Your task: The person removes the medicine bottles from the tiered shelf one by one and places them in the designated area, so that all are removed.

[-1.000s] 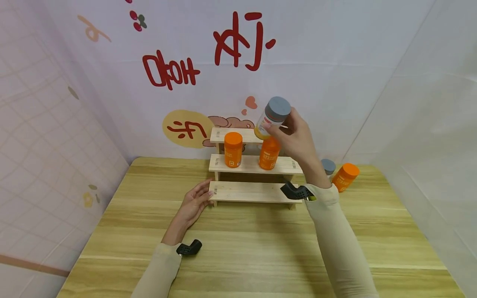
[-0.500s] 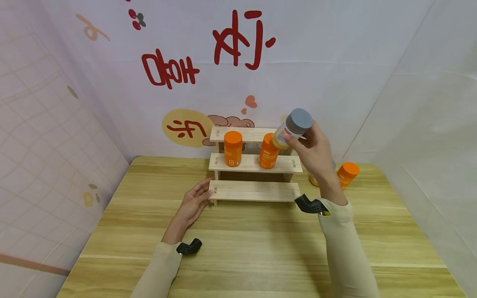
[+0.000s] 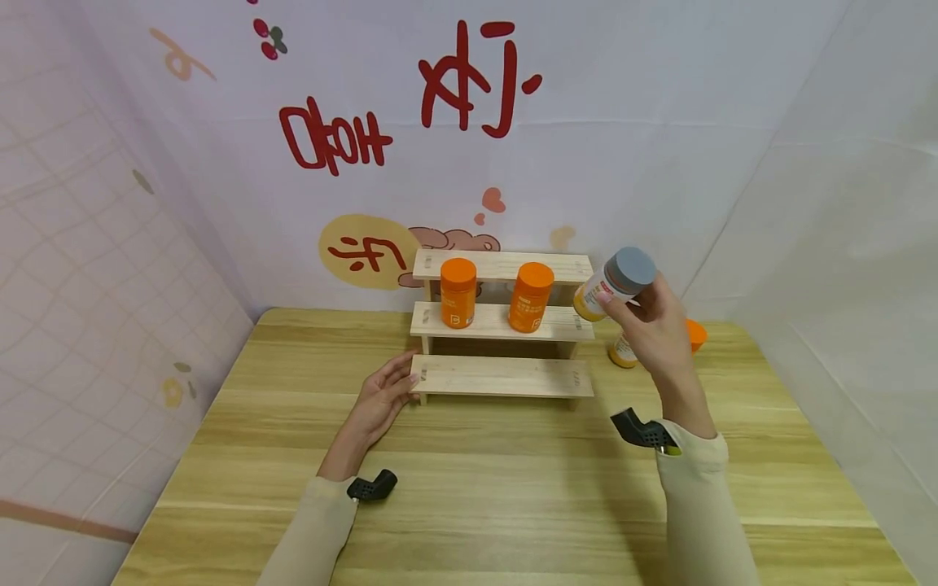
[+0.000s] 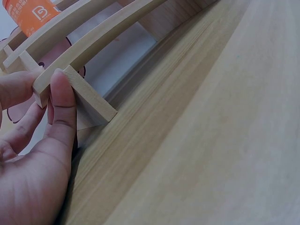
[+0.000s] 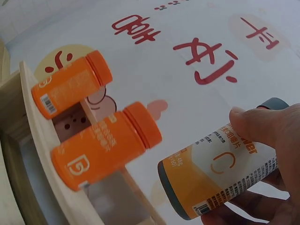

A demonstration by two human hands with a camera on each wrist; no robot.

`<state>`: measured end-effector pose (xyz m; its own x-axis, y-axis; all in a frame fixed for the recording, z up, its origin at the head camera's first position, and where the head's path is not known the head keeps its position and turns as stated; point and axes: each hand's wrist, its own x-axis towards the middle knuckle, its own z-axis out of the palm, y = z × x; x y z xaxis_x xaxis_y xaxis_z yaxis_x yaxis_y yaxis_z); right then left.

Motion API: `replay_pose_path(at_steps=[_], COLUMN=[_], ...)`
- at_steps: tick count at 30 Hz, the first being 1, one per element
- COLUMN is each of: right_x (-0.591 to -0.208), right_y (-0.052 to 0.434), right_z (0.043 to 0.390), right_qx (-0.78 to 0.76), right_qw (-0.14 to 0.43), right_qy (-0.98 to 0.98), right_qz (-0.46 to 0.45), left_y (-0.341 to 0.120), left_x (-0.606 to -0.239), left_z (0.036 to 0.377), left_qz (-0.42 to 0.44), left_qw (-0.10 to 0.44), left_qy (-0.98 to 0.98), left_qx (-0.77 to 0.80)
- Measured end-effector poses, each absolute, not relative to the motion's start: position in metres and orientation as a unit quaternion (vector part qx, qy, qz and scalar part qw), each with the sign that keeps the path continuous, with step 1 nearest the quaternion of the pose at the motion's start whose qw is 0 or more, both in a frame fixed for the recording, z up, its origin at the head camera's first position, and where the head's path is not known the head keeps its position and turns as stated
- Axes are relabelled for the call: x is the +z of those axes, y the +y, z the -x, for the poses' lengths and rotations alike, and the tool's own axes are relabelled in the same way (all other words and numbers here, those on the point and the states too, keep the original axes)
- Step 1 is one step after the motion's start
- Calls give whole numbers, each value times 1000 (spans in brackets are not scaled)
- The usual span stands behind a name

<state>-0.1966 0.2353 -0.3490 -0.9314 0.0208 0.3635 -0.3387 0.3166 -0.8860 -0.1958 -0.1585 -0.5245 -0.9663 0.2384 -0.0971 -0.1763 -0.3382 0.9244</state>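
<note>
My right hand (image 3: 657, 330) grips a grey-lidded pill bottle (image 3: 614, 282) with a white and yellow label. The bottle is tilted in the air by the right end of the three-tier wooden shelf (image 3: 498, 377). Seen from the right wrist, a large letter C marks its label, and the thumb presses near the lid. At the shelf's left, my left hand (image 3: 381, 400) pinches the end of the lowest board, thumb (image 4: 62, 101) in front. Two orange bottles, one on the left (image 3: 458, 297) and one right of centre (image 3: 530, 301), stand upright on the middle tier.
On the table (image 3: 484, 488) to the right of the shelf stand another white and yellow bottle (image 3: 624, 353) and an orange-lidded bottle (image 3: 696, 334), both partly hidden by my right hand. A printed cloth wall (image 3: 623, 122) rises behind the shelf.
My right hand has carried the grey-lidded bottle right and downward, away from the orange bottle on the middle tier. The left hand keeps its hold on the shelf.
</note>
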Motion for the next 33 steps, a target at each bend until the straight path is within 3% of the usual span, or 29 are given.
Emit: replay_pose_path(at_steps=[20, 33], right_x=[-404, -434], right_y=[287, 319], right_z=[185, 186], right_qx=[508, 483], right_qw=[137, 67], right_qy=[-851, -873], right_qz=[-10, 9], left_y=[-158, -159], left_x=[-524, -527], left_z=[196, 198], left_qz=[-26, -19], left_qw=[125, 123], left_qy=[562, 570], left_qx=[817, 812])
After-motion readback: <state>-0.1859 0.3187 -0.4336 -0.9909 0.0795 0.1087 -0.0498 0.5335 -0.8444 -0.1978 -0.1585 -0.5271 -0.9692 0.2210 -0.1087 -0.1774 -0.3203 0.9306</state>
